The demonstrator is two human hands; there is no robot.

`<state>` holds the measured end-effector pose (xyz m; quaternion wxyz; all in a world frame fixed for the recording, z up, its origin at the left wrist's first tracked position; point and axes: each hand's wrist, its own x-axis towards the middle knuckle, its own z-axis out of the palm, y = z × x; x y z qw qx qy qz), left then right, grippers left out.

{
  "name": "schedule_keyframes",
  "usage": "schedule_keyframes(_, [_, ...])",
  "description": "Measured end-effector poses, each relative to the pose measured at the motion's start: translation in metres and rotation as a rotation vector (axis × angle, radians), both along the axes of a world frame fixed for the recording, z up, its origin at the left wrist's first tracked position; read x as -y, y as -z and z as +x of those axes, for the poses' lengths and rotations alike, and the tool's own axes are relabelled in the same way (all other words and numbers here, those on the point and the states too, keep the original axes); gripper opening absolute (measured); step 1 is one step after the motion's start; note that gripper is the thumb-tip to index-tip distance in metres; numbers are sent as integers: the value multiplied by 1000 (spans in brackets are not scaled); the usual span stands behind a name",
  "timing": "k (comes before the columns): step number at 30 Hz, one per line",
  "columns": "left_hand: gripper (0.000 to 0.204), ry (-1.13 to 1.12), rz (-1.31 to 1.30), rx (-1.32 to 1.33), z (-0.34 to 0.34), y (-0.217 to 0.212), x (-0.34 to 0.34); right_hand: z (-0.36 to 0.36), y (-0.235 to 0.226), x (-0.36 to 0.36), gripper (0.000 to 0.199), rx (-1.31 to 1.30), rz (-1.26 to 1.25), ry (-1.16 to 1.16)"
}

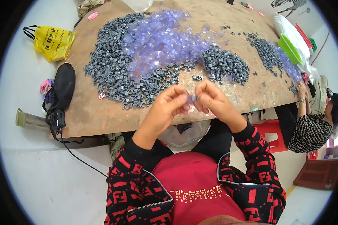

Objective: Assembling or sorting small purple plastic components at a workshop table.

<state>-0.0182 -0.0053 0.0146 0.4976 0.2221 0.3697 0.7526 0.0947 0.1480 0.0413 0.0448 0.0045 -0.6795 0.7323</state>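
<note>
Near edge of table: both hands meet just above the near rim of the brown wooden table [86, 120], fingertips touching.
Left hand: the left hand [165, 108] has thumb and fingers closed narrowly on a small grey clip [193, 98] from its left side.
Right hand: the right hand [212, 99] pinches the same grey clip from the right, fingers curled tight around it.
Held piece: the clip sits between the two sets of fingertips, mostly hidden; whether a clear piece is joined to it I cannot tell.
Main heap: a broad pile of grey clips [112, 71] spreads over the far left of the table, just beyond the hands.
Clear parts: a mound of translucent violet plastic cups [161, 41] lies on top of and among the grey ones.
Smaller heap: a second clump of grey clips [225, 65] lies to the right, near the hands.
Left side: a black pouch [64, 86] with a cable rests on the left table edge; a yellow plastic bag [53, 42] lies further off.
Right side: another person [311, 129] in a patterned top sits at the right end, beside a red stool [271, 133].
</note>
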Motion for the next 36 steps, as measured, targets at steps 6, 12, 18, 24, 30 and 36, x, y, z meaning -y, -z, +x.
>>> schedule_keyframes(6, [12, -73, 103, 156, -13, -8, -7, -21, 5, -1, 22, -136, -78, 245])
schedule_keyframes(12, [13, -104, 40, 64, -9, -10, -6, -26, 0, 8, 18, -170, -48, 207])
schedule_keyframes(18, [14, -44, -21, 4, -2, 0, 2, -13, 3, -1, 13, -70, 126, 76])
schedule_keyframes(24, [15, 119, -76, 118, 29, 31, 19, 15, 14, -4, 21, 7, 359, -157])
schedule_keyframes(30, [14, 122, -212, -325, 55, 54, 29, 40, 23, -11, 21, 41, 512, -69])
schedule_keyframes(36, [21, -11, -294, -1194, 60, 111, 28, 17, 36, -46, 13, 2, 903, 380])
